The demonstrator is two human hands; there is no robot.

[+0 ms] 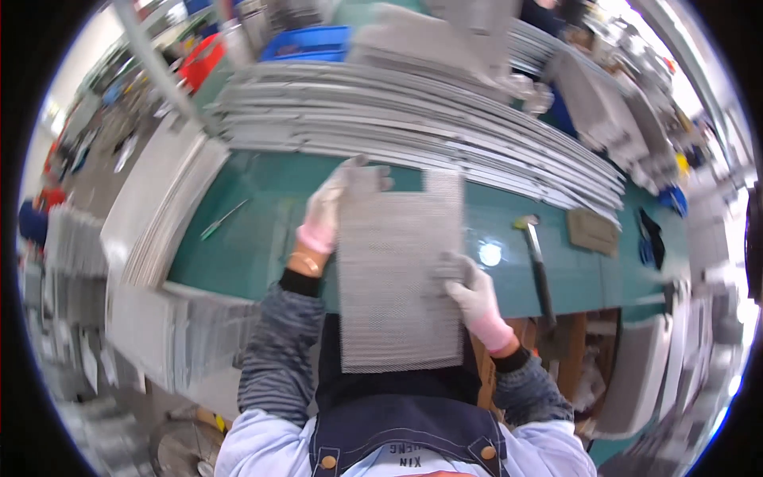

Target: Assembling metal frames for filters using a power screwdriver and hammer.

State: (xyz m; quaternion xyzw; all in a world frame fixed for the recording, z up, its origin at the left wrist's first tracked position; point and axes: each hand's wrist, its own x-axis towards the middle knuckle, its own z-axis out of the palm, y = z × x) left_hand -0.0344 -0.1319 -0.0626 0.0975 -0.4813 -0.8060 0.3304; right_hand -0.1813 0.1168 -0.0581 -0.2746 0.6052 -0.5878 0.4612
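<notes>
A grey perforated mesh panel [400, 270] is held flat over the near edge of the green worktable [254, 215], reaching back toward my body. My left hand [334, 203], in a white glove with a pink cuff, grips the panel's far left edge and corner. My right hand [474, 296], gloved the same way, grips its right edge near the middle. Behind the panel a long stack of grey sheets [397, 111] lies across the table.
A hammer [537, 262] lies on the table right of the panel, with a brown pad [592, 230] and dark tools [652, 238] beyond. A green screwdriver [222, 219] lies to the left. More sheet stacks [159, 207] stand at the left, blue bins [310, 44] behind.
</notes>
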